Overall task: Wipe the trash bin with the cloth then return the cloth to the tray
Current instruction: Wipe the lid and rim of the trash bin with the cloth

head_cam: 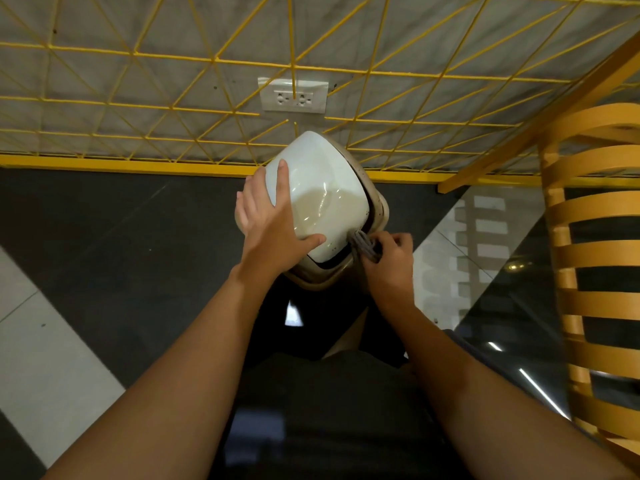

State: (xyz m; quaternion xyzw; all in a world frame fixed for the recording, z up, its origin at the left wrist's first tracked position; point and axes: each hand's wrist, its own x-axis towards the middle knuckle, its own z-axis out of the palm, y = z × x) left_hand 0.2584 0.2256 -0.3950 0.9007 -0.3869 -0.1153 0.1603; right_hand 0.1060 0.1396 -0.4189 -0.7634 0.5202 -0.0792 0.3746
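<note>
two bare forearms reach out from a dark-shirted torso toward a beige plastic trash bin with a glossy white domed lid, which stands on the dark floor against a yellow wire grid wall. the left hand lies flat on the lid's near-left side, fingers straight and spread, seemingly steadying it. the right hand curls its fingers round a folded grey cloth, whose free end pokes into the seam between lid and rim at the bin's near-right edge. that seam runs away from the fingers toward the wall, so the right hand looks best placed to follow it. no tray shows.
</note>
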